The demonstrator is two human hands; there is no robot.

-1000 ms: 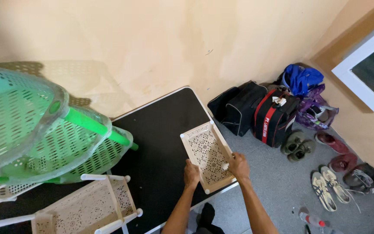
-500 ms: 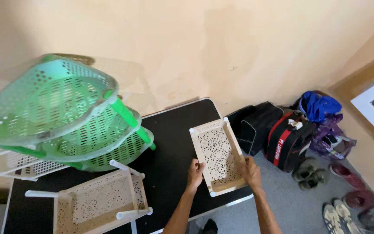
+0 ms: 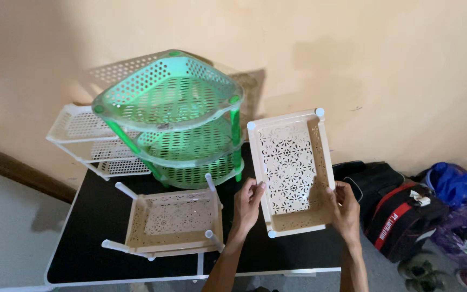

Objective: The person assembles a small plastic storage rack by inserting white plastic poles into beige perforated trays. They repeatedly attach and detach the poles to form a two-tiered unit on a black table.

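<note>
I hold a beige perforated rectangular tray (image 3: 292, 162) tilted up over the right part of the black table (image 3: 93, 221). My left hand (image 3: 248, 204) grips its left long edge and my right hand (image 3: 345, 208) grips its right edge near the lower corner. A second beige tray with white corner posts (image 3: 175, 216) lies on the table just left of my left hand. Behind it stands a green three-tier basket rack (image 3: 173, 116).
A white tiered rack (image 3: 90, 140) stands behind the green one against the beige wall. On the grey floor to the right lie black and red bags (image 3: 401, 208), a blue bag (image 3: 452, 184) and shoes (image 3: 422, 270).
The view has swung left and down, bringing the racks to the centre. The tray in my hands has lifted and tilted more upright.
</note>
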